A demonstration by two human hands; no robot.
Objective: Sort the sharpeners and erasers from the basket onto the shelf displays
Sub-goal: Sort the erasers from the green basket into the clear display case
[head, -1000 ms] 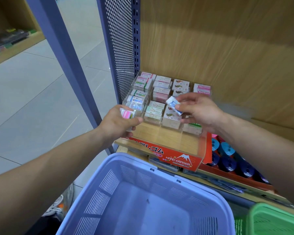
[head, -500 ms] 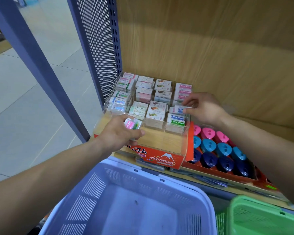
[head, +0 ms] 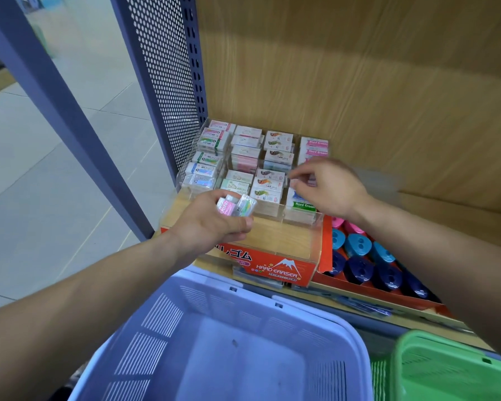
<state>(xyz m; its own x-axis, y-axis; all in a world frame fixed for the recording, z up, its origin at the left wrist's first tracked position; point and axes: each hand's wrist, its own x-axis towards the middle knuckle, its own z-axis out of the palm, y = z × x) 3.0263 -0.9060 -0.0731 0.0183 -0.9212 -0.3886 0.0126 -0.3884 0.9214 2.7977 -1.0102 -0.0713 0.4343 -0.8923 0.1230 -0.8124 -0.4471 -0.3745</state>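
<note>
Both bare forearms reach forward, the left from the lower left, the right from the right edge. The left hand curls its fingers round a few small wrapped erasers, pink and pale green. The right hand arches, back upward, fingertips bent down; whether they pinch anything is unclear

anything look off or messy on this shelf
Nothing stands out: the erasers sit stacked in the clear display's compartments, and the sharpeners lie in tidy rows in their red tray.
</note>
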